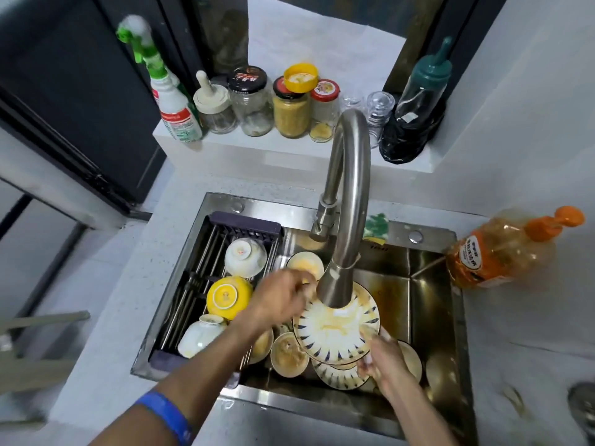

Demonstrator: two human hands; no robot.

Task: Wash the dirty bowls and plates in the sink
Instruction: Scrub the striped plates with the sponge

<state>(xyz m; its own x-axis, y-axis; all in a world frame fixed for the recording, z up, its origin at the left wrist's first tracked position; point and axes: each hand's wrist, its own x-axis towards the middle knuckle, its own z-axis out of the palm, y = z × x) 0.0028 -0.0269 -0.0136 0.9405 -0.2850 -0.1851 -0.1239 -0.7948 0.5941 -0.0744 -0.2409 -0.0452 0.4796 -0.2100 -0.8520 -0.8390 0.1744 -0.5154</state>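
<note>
Two arms are reaching down into the sink, and one arm is wearing a blue wristband. Everything here sits around the big silver tap.

Right under the tap's head, the top plate with blue marks is being held up. It is looking dirty, with yellow smears on it. On the near side of the tap, the right hand is curling round the plate's near edge. It may be holding a cloth too, but the blur is making that hard to tell. On the left of the tap's head, the left hand is curling at the plate's far edge. I think it is gripping the plate, though the blur hides the fingers.

Below the tap, more plates and dirty bowls are lying piled in the sink. Left of the tap, washed bowls are sitting upside down on the rack. Right of the tap, an orange soap bottle is lying on the counter.

What could go wrong? The plate is probably wet and slippery. If a hand is letting go too soon, it may drop onto the pile and chip. It is also very close to the tap, so lifting it fast could bang it. The pile below looks wobbly, so bumping it could make the dishes slide.
</note>
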